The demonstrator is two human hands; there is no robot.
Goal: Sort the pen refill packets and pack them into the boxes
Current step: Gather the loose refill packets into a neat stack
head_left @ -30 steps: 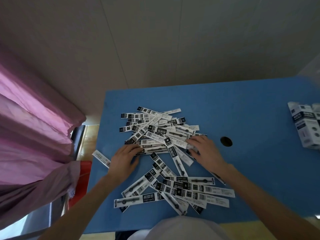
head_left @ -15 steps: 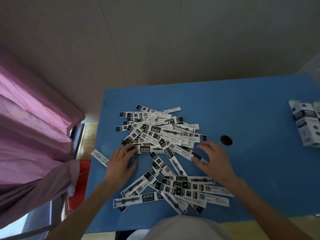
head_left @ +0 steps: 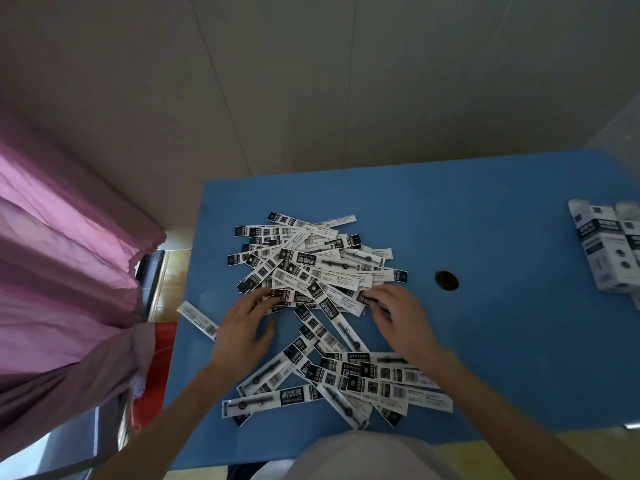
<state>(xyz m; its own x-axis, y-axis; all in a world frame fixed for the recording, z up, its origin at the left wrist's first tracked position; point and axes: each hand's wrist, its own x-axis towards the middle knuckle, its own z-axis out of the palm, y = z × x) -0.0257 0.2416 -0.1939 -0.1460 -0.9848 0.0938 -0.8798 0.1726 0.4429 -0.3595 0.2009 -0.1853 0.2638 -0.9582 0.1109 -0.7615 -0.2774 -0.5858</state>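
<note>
Only the head view is given, looking down on a blue surface (head_left: 485, 209) strewn with packets (head_left: 311, 268), black-and-white strips heaped in a far pile and a looser spread (head_left: 363, 379) nearer the person. One stray packet (head_left: 197, 320) lies apart at the left edge, half over it. Boxes (head_left: 606, 251) lie at the far right, well apart from the pile; whether any is open cannot be told. A round hole (head_left: 446, 280) sits in the surface between pile and boxes, and a pink curtain (head_left: 62, 271) hangs to the left. Left hand (head_left: 244, 332) lies flat and spread, fingertips touching the near-left edge of the far pile. Right hand (head_left: 401, 320) has its fingers bent at the pile's near-right edge and seems to pinch the end of one packet, though blur makes this uncertain. Compared with a second ago, the right hand, which had drawn back off the heap half a second ago, has come forward onto it again, while the left has stayed almost where it was; the pile looks a little more gathered between the two hands. That suggests the work is at the gathering and sorting stage, with nothing seen packed and the boxes untouched.
</note>
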